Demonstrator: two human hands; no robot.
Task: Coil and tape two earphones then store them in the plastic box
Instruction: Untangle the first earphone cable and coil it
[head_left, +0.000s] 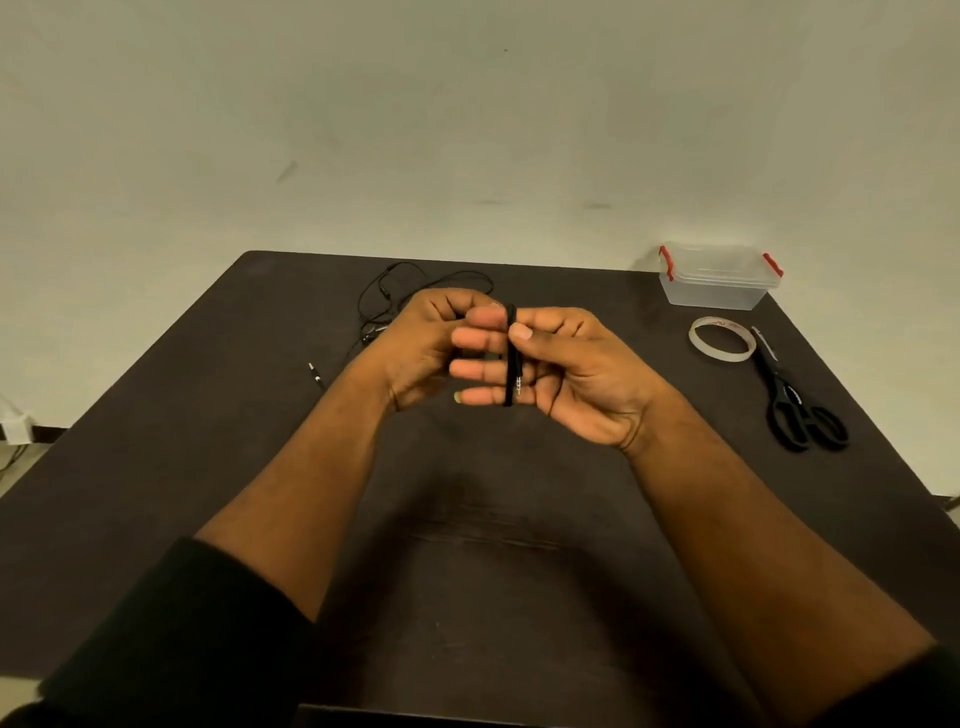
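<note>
I saw both hands raised over the table (208, 467), mid-frame. Coil (510, 358) of black earphone cord was wound round the L hand (447, 348) fingers, which stuck out straight to the right; plug showed at the coil's lower part. R hand (576, 369) pinched the coil, thumb on top, other fingers curled behind, I think, though partly hidden. 2nd earphone (395, 296) lay loose on the table behind the L hand. Box (719, 278) sat far right w/ lid on; tape (722, 339) & scissors (795, 395) just in front of it.
</note>
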